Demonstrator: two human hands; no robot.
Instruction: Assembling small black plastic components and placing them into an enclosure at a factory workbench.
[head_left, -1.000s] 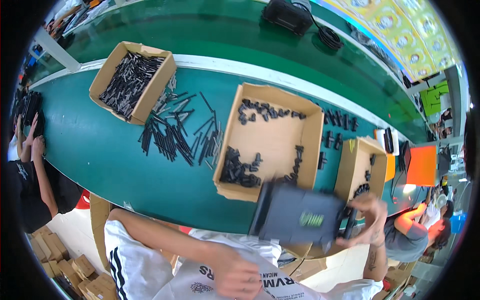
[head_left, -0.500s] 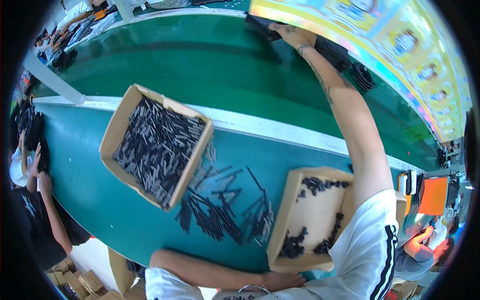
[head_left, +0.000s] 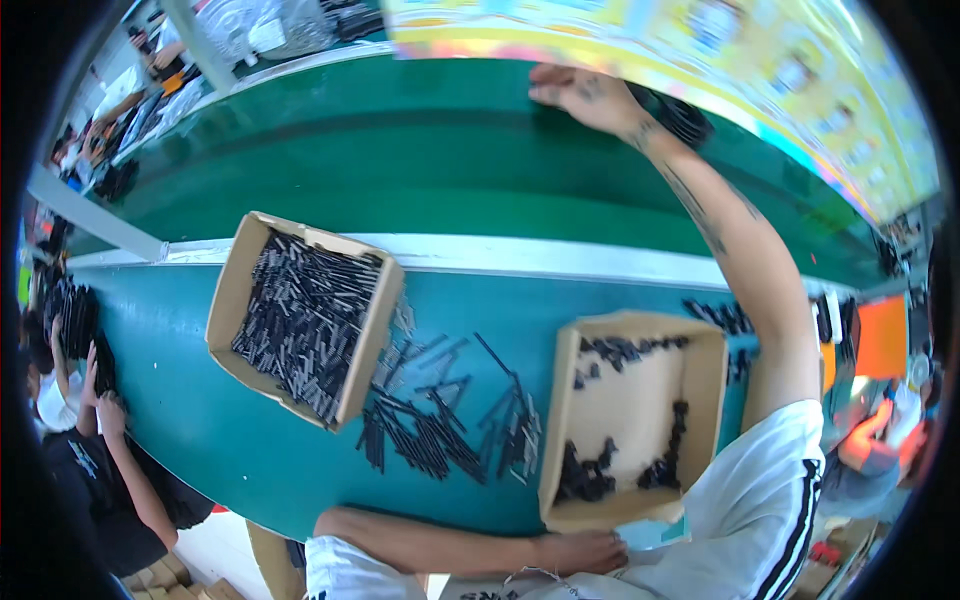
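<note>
cardboard, likely light and stiff, the sparsely filled box (head_left: 632, 395) sits on the table (head_left: 190, 400) near the left hand (head_left: 583, 552), whose grip i cannot tell, best lifted by opposite walls; the right hand (head_left: 588, 97) looks released.

- A black heap of thin, limp pieces (head_left: 72, 320) at the left end of the smooth teal workbench (head_left: 175, 390).
- A co-worker in a black shirt (head_left: 95, 490) by its near left corner.
- Brown cardboard cartons (head_left: 165, 577) below that corner.
- A pale grey metal post (head_left: 100, 215) at its far left corner.
- A flat, bright orange panel (head_left: 882, 338) near its right end.
- A glossy yellow printed sheet (head_left: 640, 30) overlapping the glossy green belt's (head_left: 300, 150) far edge.
</note>
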